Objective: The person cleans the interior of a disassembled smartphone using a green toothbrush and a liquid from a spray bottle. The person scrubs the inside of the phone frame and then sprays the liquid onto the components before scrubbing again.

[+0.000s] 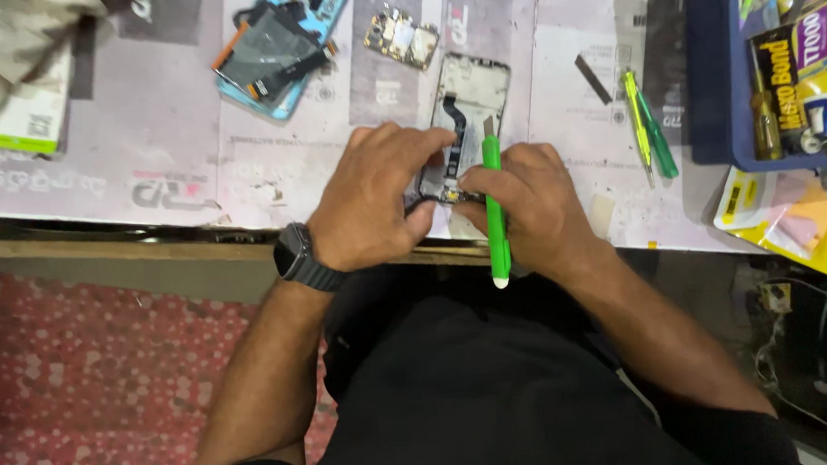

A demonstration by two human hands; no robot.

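Observation:
An opened phone body (470,93) lies on the paper-covered bench (172,132), its inside facing up with a dark flex cable running down it. My left hand (374,201) rests on the phone's near end, fingertips pressing on the lower part. My right hand (530,203) is beside it, shut on a green-handled tool (495,209) whose thin metal tip points up along the phone's right side. Both hands hide the phone's bottom edge. A dark watch sits on my left wrist.
A second opened phone with a blue frame (281,46) and a small circuit board (401,37) lie at the back. Two green tools (649,130) rest right of the phone. A blue tray (707,66) with glue tubes and yellow packets (800,222) stands at right.

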